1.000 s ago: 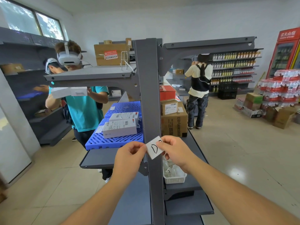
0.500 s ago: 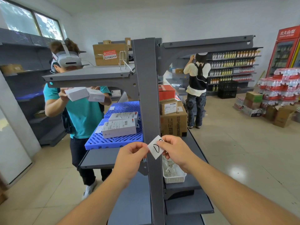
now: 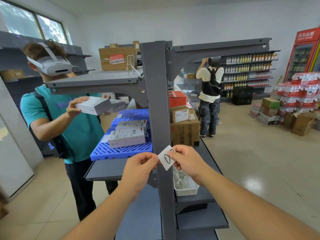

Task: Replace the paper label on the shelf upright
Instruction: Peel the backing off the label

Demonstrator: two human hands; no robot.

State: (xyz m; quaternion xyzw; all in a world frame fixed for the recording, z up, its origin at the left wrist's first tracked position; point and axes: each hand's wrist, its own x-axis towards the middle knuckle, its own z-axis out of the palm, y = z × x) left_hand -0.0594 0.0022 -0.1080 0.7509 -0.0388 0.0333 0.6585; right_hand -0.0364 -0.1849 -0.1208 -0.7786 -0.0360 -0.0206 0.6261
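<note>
- Label (image 3: 165, 157), a small white paper square with a black handwritten mark, sits tilted in front of the grey upright (image 3: 156, 108), at about the height of the middle shelf (image 3: 107, 168); whether it touches the metal I cannot tell
- Left hand (image 3: 138, 168) pinches the label's left corner between thumb and forefinger; the other fingers are curled in
- Right hand (image 3: 187, 161) grips the label's right edge, thumb on the face and partly covering the mark, fingers behind
- Blue tray (image 3: 121, 152) rests on the middle shelf left of the upright, carrying white boxes (image 3: 127, 136) with barcode stickers
- Brown cartons (image 3: 186, 130) stand stacked right of the upright; a red box sits behind them
- White basket (image 3: 186, 190) sits on a lower shelf just under the right hand, holding pale items
- Person in a teal shirt (image 3: 81, 129) stands at the left wearing a white headset, holding a white box in both hands
- Second person (image 3: 210, 94) stands further back, reaching up toward a shelf of bottles
</note>
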